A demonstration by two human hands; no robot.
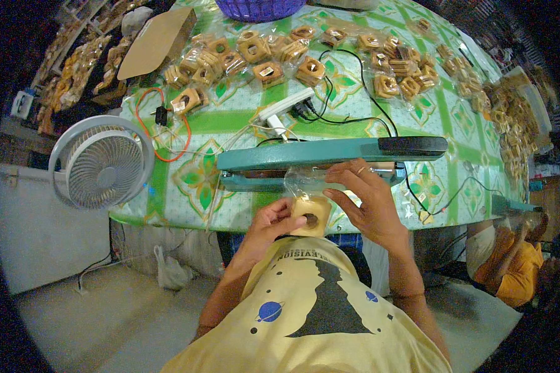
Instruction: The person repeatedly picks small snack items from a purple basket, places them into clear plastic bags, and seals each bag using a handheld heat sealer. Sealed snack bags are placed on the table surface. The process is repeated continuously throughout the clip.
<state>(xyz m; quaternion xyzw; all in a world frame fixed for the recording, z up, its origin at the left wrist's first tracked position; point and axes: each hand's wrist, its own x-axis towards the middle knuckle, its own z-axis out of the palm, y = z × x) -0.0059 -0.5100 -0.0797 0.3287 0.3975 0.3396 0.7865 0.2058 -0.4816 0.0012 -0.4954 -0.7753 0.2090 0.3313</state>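
A clear plastic bag [298, 181] holds a tan, squarish block [319, 207] with a round hole, close to my body at the table's near edge. My left hand [269, 222] grips the bagged block from the left, thumb across its front. At the bag's upper end, the fingers and thumb of my right hand [368, 202] close on the plastic. This end lies at the front gap of a teal hand-lever bag sealer [330, 150] with a black handle [412, 147]. The exact fingertip contact on the clear film is hard to make out.
Behind the sealer lie a white power strip [286, 104] and dark cables. A round fan [101, 166] stands left. Several bagged blocks [267, 73] cover the far table, near a purple basket [260, 9] and a cardboard piece [157, 42]. Another person [518, 273] sits at right.
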